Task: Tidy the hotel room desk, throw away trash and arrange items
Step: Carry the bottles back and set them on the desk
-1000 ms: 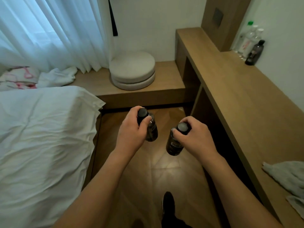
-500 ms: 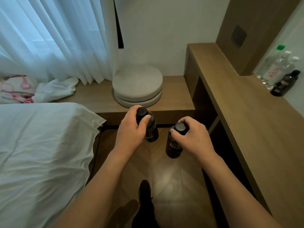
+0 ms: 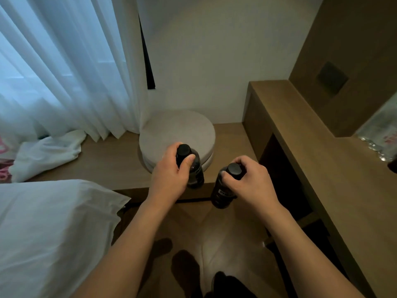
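Note:
I carry two dark plastic bottles with black caps, one in each hand, over the wooden floor. My left hand grips the neck of the left bottle, thumb beside its cap. My right hand grips the neck of the right bottle, which hangs upright and shows a white label. The long wooden desk runs along the right wall. At the desk's far right edge stand clear water bottles, blurred and partly cut off.
A round grey cushion lies on the low wooden platform ahead. White curtains hang at the left, crumpled white cloth below them. The bed fills the lower left. My dark shoe shows below.
I have walked forward toward the cushion and platform; both bottles stay held as before. The desk's bottles have slid to the right edge, and the grey cloth on the desk has left view.

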Demonstrator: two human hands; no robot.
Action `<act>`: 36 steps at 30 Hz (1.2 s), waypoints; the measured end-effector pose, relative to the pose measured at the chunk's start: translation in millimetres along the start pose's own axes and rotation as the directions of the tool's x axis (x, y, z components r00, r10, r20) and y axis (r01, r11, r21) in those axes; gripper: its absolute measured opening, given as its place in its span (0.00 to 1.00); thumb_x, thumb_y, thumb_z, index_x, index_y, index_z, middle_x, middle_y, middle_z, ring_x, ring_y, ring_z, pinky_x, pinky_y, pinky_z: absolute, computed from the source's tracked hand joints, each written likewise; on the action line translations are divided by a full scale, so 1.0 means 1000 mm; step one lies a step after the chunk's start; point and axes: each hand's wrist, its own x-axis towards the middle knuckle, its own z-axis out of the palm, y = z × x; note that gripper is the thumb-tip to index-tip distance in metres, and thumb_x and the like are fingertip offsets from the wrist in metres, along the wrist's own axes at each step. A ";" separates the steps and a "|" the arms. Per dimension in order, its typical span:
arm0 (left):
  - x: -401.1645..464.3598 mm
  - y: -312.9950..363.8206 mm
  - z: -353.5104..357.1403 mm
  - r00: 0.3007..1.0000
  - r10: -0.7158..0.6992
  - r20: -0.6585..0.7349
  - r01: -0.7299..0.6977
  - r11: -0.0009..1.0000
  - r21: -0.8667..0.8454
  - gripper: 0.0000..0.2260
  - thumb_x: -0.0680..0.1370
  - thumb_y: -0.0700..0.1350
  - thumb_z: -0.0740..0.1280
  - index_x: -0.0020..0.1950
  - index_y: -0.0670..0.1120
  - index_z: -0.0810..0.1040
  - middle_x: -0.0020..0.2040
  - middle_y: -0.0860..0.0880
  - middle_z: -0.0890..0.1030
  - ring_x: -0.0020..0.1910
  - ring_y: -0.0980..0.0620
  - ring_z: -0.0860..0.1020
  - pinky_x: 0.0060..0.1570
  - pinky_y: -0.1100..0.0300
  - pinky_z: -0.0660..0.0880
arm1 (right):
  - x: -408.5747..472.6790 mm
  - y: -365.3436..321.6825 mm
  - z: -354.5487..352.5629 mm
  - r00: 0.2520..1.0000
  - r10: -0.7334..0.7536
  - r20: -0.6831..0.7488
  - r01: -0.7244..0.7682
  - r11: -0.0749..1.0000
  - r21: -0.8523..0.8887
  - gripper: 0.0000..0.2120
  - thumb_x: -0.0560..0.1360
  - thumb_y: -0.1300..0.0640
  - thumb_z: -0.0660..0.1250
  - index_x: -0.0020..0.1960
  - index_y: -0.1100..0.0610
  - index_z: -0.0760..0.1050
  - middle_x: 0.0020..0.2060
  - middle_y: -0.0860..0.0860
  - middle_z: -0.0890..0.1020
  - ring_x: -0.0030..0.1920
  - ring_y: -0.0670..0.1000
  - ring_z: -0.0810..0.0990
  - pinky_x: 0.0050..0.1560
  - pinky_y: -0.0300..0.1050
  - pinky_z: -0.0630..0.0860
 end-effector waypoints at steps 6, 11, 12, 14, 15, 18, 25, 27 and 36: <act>0.111 -0.037 0.035 0.999 -0.023 0.049 0.023 1.000 -0.005 0.11 0.82 0.53 0.65 0.63 0.52 0.73 0.51 0.55 0.78 0.48 0.55 0.79 0.46 0.56 0.77 | 0.118 0.014 0.022 1.000 0.022 0.017 -0.023 1.000 0.008 0.08 0.72 0.49 0.73 0.45 0.47 0.74 0.41 0.41 0.78 0.43 0.40 0.77 0.37 0.35 0.70; 0.213 -0.049 0.064 0.996 -0.052 0.074 0.051 0.999 0.015 0.13 0.82 0.53 0.65 0.64 0.51 0.74 0.52 0.55 0.78 0.51 0.54 0.78 0.50 0.53 0.78 | 0.223 0.024 0.025 0.999 0.042 0.032 -0.043 0.998 0.034 0.09 0.71 0.49 0.73 0.44 0.46 0.73 0.40 0.43 0.79 0.42 0.42 0.78 0.37 0.37 0.72; 0.232 -0.049 0.067 0.995 -0.048 0.083 0.047 0.999 0.023 0.13 0.82 0.52 0.66 0.65 0.51 0.74 0.53 0.54 0.78 0.51 0.53 0.78 0.49 0.54 0.77 | 0.240 0.024 0.023 0.999 0.043 0.022 -0.044 0.998 0.039 0.09 0.71 0.49 0.73 0.44 0.47 0.73 0.40 0.43 0.79 0.42 0.42 0.78 0.37 0.37 0.72; 0.268 -0.047 0.072 0.995 -0.039 0.088 0.037 0.999 0.028 0.14 0.82 0.52 0.66 0.65 0.51 0.74 0.53 0.54 0.78 0.51 0.53 0.78 0.49 0.56 0.77 | 0.272 0.025 0.020 0.998 0.055 -0.006 -0.055 0.997 0.053 0.09 0.71 0.49 0.73 0.44 0.47 0.73 0.40 0.43 0.79 0.42 0.42 0.78 0.37 0.38 0.72; 0.284 -0.046 0.076 0.995 -0.028 0.093 0.026 0.999 0.022 0.13 0.81 0.52 0.66 0.65 0.51 0.74 0.53 0.54 0.78 0.52 0.53 0.78 0.49 0.56 0.77 | 0.287 0.025 0.018 0.998 0.065 -0.022 -0.064 0.996 0.060 0.09 0.71 0.49 0.73 0.44 0.47 0.73 0.40 0.43 0.79 0.42 0.42 0.78 0.37 0.38 0.72; 0.327 -0.046 0.092 0.992 0.000 0.125 0.002 1.000 -0.015 0.14 0.81 0.56 0.64 0.64 0.54 0.73 0.53 0.55 0.78 0.53 0.53 0.78 0.53 0.49 0.79 | 0.320 0.029 0.011 0.993 0.108 -0.056 -0.105 0.993 0.055 0.09 0.71 0.49 0.73 0.45 0.47 0.73 0.41 0.43 0.79 0.43 0.42 0.77 0.38 0.38 0.72; 0.420 -0.035 0.149 0.953 0.153 0.262 -0.135 0.987 -0.089 0.10 0.81 0.52 0.66 0.61 0.55 0.73 0.51 0.56 0.78 0.51 0.52 0.78 0.51 0.45 0.79 | 0.375 0.047 -0.015 0.934 0.268 -0.236 -0.267 0.963 0.037 0.10 0.71 0.48 0.73 0.46 0.46 0.73 0.41 0.42 0.78 0.43 0.42 0.77 0.39 0.39 0.73; 0.440 -0.025 0.168 0.922 0.206 0.328 -0.182 0.978 -0.102 0.12 0.81 0.52 0.66 0.63 0.53 0.73 0.53 0.53 0.79 0.52 0.51 0.79 0.52 0.45 0.79 | 0.382 0.053 -0.023 0.904 0.311 -0.292 -0.313 0.949 0.040 0.10 0.71 0.48 0.73 0.46 0.46 0.73 0.41 0.42 0.78 0.42 0.41 0.77 0.37 0.37 0.69; 0.453 0.049 0.262 0.655 0.472 0.590 -0.354 0.882 -0.312 0.13 0.81 0.53 0.66 0.65 0.53 0.73 0.54 0.55 0.79 0.54 0.54 0.78 0.54 0.48 0.79 | 0.345 0.083 -0.076 0.668 0.496 -0.555 -0.532 0.839 0.109 0.10 0.71 0.47 0.72 0.46 0.48 0.73 0.41 0.42 0.78 0.42 0.42 0.76 0.37 0.38 0.71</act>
